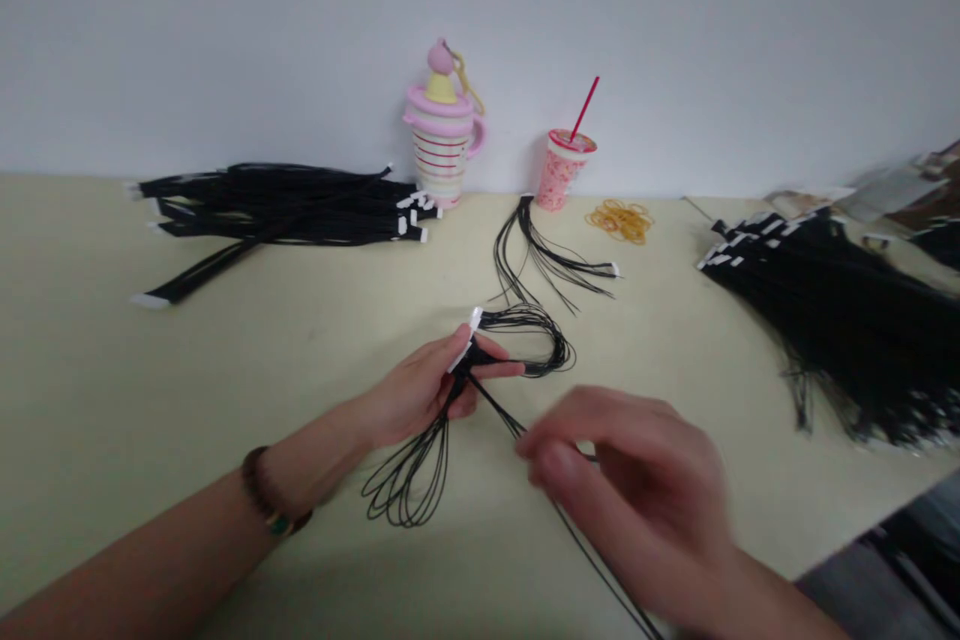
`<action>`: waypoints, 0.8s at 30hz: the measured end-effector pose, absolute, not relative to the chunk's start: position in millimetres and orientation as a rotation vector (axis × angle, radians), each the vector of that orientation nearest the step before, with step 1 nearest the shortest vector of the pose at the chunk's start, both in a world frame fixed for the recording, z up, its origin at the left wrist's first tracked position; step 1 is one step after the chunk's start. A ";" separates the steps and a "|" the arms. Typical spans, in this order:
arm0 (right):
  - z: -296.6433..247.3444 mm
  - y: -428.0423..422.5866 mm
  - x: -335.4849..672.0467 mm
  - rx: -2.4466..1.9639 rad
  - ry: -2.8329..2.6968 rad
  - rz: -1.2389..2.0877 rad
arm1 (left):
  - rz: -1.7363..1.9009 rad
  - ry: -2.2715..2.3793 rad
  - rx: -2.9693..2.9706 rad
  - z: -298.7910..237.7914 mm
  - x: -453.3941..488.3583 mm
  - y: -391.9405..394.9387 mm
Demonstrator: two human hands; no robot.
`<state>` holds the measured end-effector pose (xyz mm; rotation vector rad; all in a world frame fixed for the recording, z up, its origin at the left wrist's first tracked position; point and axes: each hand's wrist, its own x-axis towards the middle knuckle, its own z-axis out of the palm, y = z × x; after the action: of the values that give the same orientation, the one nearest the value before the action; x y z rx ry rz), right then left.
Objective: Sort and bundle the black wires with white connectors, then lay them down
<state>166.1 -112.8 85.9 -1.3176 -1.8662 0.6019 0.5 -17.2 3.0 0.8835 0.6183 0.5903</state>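
My left hand [435,370] is closed around a bundle of thin black wires [409,485] with a white connector [474,325] at its upper end. Some of these wires loop out to the right above the fingers, and others hang in loops below. Two or so strands run down to the right, into my right hand [637,500], whose thumb and forefinger are pinched on them. That hand is a little blurred by motion. Just beyond my left hand, a loose bunch of black wires [555,260] with white connectors lies on the table.
Flat black wire bundles [292,205] with white ends lie at the left. A large pile of black wires [840,310] covers the right side. Along the wall stand a striped cup with a pink lid [441,155] and a pink cup with a straw [562,175], beside yellow rubber bands [621,220].
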 end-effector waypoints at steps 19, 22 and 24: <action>17.2 -68.7 147.4 -1.345 -1.883 0.684 | 0.723 0.788 1.238 -10.1 2.5 -25.5; 14.1 -68.6 145.6 -1.388 -1.844 0.661 | 0.718 0.800 1.310 -7.3 2.4 -26.5; 13.7 -68.6 146.1 -1.397 -1.868 0.599 | 0.713 0.799 1.340 -3.9 2.6 -27.5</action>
<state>146.1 -68.6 13.7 -1.3971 -1.8684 0.5989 2.6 -27.5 -3.9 1.3397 0.7993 0.7126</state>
